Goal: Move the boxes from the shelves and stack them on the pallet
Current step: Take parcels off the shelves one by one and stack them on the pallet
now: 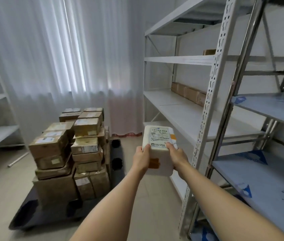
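White curtains (pixel 54 54) back a storeroom lined with metal shelves (pixel 186 108), where a few brown boxes (pixel 188 93) remain on the middle shelf and one on the shelf above. Left of the shelving, a dark pallet (pixel 33 213) on the floor carries a tall stack of cardboard boxes (pixel 71 153). Held out in the air between shelves and pallet is a white box (pixel 158 146), long axis pointing away from the person. The left hand (pixel 140 158) and right hand (pixel 177 153) clasp its near end, fingers curled over the edges. The stack lies forward and to the left of the hands, nearer the left hand.
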